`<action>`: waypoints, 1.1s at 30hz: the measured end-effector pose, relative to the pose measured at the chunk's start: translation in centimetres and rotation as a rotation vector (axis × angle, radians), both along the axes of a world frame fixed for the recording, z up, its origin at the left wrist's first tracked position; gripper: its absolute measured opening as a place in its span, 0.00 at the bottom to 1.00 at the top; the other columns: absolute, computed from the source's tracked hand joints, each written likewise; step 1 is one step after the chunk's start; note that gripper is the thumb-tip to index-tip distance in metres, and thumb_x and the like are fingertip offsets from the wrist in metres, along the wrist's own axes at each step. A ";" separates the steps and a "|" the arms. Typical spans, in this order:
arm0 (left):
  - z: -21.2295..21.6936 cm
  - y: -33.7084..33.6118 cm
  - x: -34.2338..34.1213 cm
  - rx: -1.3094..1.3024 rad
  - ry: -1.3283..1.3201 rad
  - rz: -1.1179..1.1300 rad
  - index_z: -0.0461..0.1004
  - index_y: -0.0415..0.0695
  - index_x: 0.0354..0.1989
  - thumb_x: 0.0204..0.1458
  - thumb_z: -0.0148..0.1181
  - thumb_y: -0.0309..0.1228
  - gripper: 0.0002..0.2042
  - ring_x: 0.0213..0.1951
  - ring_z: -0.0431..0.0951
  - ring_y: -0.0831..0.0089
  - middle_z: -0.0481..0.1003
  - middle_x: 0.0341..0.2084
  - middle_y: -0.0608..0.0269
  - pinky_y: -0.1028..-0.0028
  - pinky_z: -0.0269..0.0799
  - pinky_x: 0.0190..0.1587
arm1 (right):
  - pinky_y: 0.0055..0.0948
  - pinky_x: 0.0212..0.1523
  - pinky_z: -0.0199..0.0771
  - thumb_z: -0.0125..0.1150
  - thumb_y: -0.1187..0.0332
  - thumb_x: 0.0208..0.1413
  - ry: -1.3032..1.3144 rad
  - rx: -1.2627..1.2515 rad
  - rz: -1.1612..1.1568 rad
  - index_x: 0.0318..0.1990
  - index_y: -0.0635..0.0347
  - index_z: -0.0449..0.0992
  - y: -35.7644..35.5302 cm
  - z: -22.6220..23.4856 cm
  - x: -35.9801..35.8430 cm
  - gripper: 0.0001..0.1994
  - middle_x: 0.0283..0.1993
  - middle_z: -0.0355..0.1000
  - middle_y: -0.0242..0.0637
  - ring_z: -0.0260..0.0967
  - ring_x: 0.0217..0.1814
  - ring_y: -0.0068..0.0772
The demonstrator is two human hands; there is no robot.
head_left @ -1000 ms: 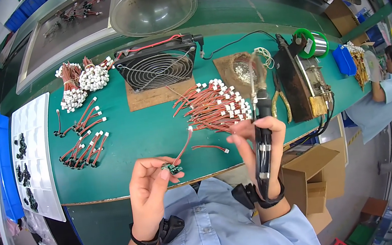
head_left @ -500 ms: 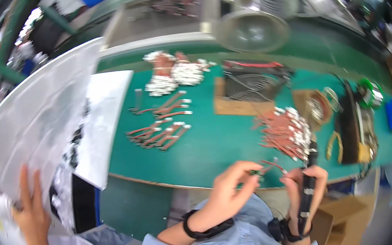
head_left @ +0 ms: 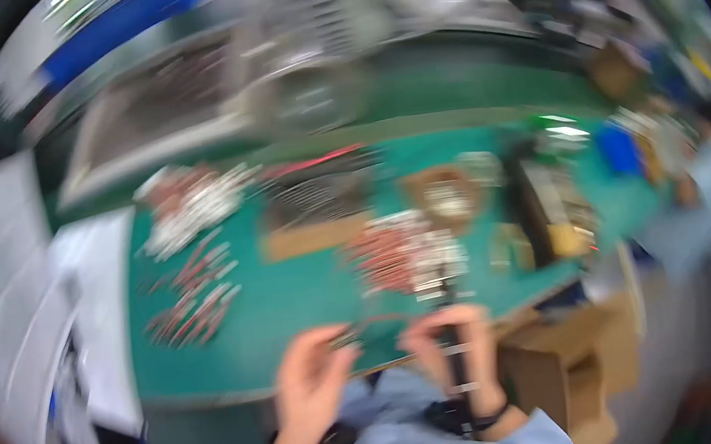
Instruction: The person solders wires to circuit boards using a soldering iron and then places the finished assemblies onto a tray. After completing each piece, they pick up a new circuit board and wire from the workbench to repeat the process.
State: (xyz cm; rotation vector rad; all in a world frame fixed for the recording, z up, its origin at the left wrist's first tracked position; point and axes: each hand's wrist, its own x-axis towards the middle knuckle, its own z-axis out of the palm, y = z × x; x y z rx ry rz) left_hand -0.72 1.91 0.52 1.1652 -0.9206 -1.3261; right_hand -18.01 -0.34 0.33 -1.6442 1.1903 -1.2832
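Green work mat [head_left: 295, 311] extending beyond the grip, picture heavily blurred. Heap of red wires with white ends [head_left: 405, 256] just beyond the grip; smaller bundles of red wires [head_left: 195, 297] beyond and to its left; round fan grille [head_left: 316, 196] farther beyond, on a brown board [head_left: 313, 238]; white sheet [head_left: 99, 319] far left; cardboard box [head_left: 564, 374] right
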 end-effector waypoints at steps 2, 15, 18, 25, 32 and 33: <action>-0.9 0.5 0.6 -0.045 -0.104 0.088 0.66 0.39 0.43 0.50 0.53 0.18 0.12 0.39 0.72 0.74 0.70 0.40 0.60 0.75 0.71 0.43 | 0.24 0.32 0.72 0.64 0.81 0.43 -0.036 -0.115 -0.030 0.37 0.58 0.68 -0.5 -1.3 0.8 0.14 0.31 0.72 0.35 0.72 0.32 0.27; 3.5 -0.5 -2.1 -0.347 -0.791 -0.397 0.70 0.34 0.37 0.54 0.52 0.22 0.05 0.33 0.71 0.69 0.70 0.30 0.57 0.74 0.68 0.39 | 0.23 0.33 0.65 0.48 0.74 0.51 -0.028 -0.074 0.162 0.39 0.53 0.66 1.2 1.0 -2.4 0.08 0.31 0.63 0.33 0.63 0.31 0.25; 4.0 -0.4 -2.4 -0.385 -0.789 -0.374 0.70 0.34 0.36 0.53 0.53 0.22 0.04 0.32 0.70 0.68 0.70 0.28 0.56 0.74 0.68 0.38 | 0.28 0.36 0.68 0.52 0.72 0.54 0.083 -0.201 0.245 0.44 0.56 0.63 0.9 2.1 -3.2 0.10 0.33 0.67 0.36 0.66 0.32 0.36; 4.3 -0.1 -1.6 -0.403 -0.855 -0.411 0.69 0.35 0.34 0.54 0.52 0.23 0.04 0.29 0.70 0.67 0.69 0.26 0.54 0.73 0.68 0.36 | 0.26 0.37 0.67 0.54 0.77 0.51 -0.097 -0.002 0.378 0.43 0.58 0.64 1.0 1.6 -2.5 0.12 0.33 0.67 0.37 0.66 0.33 0.31; 2.9 0.6 -1.0 -0.439 -0.748 -0.409 0.69 0.38 0.32 0.47 0.53 0.19 0.04 0.28 0.72 0.68 0.71 0.27 0.58 0.74 0.68 0.32 | 0.21 0.37 0.67 0.54 0.76 0.54 -0.268 0.097 0.291 0.41 0.58 0.68 1.8 0.3 -1.7 0.07 0.33 0.70 0.37 0.68 0.34 0.24; 2.6 0.0 -1.5 -0.416 -0.708 -0.420 0.69 0.37 0.32 0.45 0.55 0.16 0.06 0.27 0.73 0.67 0.71 0.28 0.56 0.73 0.69 0.30 | 0.21 0.36 0.69 0.59 0.78 0.51 -0.201 0.012 0.229 0.40 0.58 0.67 1.5 0.0 -2.2 0.10 0.33 0.71 0.37 0.70 0.33 0.24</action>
